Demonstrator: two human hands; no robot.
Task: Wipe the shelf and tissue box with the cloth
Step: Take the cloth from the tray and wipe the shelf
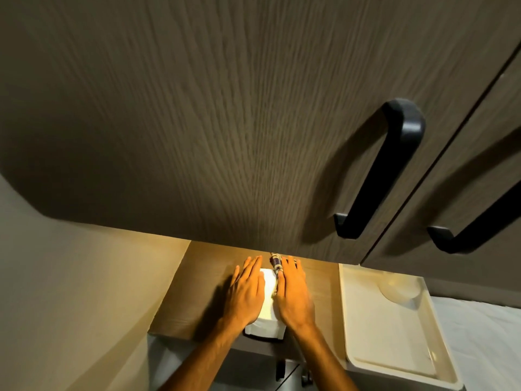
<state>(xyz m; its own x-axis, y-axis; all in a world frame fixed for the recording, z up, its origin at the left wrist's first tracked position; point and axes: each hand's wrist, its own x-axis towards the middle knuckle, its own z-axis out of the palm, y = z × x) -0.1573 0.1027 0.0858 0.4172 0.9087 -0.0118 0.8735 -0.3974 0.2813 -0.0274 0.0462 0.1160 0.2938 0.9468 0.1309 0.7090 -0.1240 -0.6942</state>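
Note:
A white tissue box point(267, 320) stands on the lit wooden shelf point(194, 289), just under the upper cabinet. My left hand point(246, 292) lies flat along the box's left side and top, holding it. My right hand point(293, 294) covers the box's right side and presses a striped, patterned cloth point(275, 263) against it. Only a strip of the cloth shows, between my two hands and past my fingertips. The box's front face hangs slightly over the shelf's front edge.
A dark wood-grain cabinet door point(225, 122) with a black handle point(380, 170) hangs close overhead; a second handle point(479, 221) is to its right. A white rectangular tray point(345, 306) sits right of the shelf. A beige wall point(70, 277) closes off the left.

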